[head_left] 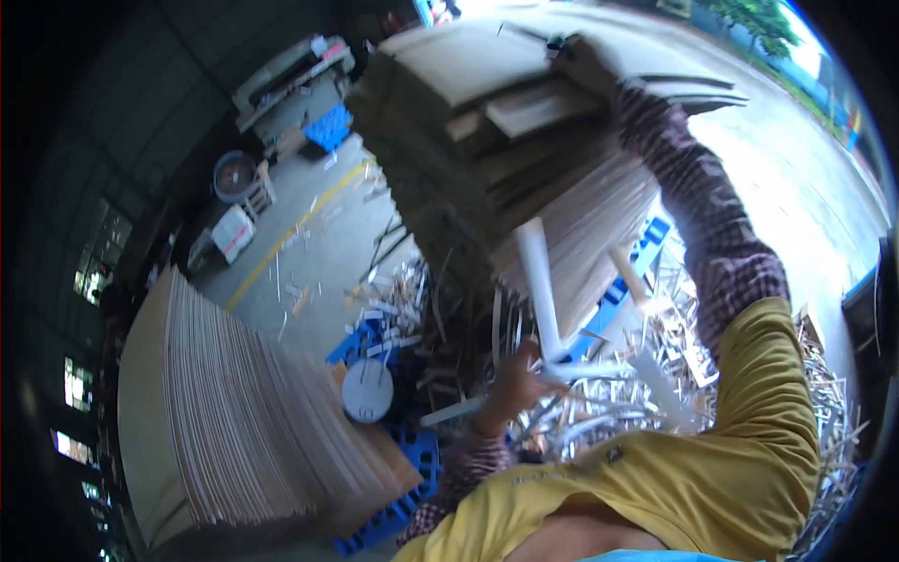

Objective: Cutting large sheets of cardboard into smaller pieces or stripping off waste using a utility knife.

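Note:
My right hand [585,67] is at the top of a tall stack of cardboard sheets [576,220], its fingers closed around a small dark object [556,43] that I cannot make out. A thin dark line runs left from that object across the top sheet. Lower down, in front of the stack, my left hand [513,386] is among pale strips of offcut. A blurred white strip [537,281] stands nearly upright just above its fingers, and another strip [595,371] extends to its right. Blur hides whether the left fingers grip either one.
A second stack of sheets [253,403] stands at the left, beside a blue plastic pallet [389,515]. Offcut strips [581,412] are heaped between the stacks and around me. A round white disc [367,391] shows near the left stack. Farther back are a fan [234,176] and a blue crate [328,127].

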Available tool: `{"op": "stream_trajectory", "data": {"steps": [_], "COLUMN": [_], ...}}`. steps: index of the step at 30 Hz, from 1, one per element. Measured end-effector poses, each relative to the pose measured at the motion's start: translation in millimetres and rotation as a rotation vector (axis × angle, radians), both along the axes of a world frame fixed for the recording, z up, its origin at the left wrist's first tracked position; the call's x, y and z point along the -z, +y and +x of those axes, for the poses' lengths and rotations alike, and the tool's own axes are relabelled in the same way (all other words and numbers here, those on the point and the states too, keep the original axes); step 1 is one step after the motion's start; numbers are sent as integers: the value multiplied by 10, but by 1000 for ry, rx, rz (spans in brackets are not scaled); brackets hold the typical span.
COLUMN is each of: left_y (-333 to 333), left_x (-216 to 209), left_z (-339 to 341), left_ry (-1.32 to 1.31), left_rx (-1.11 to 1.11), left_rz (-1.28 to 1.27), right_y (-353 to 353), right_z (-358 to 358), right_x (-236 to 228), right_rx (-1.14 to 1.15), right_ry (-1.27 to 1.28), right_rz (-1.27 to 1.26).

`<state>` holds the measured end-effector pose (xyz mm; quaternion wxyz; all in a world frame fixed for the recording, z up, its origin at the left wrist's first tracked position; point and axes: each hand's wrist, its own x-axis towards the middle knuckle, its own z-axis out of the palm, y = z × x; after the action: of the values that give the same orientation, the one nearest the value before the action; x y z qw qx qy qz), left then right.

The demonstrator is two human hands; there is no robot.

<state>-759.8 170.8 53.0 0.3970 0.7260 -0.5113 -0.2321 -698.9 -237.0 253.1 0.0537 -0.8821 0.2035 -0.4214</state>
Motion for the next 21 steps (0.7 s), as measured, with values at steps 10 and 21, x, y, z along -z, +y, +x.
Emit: {"op": "stream_trajectory", "data": {"steps": [10,21], "left_y": [-487,-286], "left_x": [121,570], "left_z": [2337,987], "left_ry": [-33,119], "left_rx": [-301,-411], "left_rz": [-272,-262], "right_y": [644,364], "right_z": [-228,-84], "right_x": [-92,-144], "right_rx": [97,125], "right_ry": [142,-67], "right_rz": [-7,-123]}}
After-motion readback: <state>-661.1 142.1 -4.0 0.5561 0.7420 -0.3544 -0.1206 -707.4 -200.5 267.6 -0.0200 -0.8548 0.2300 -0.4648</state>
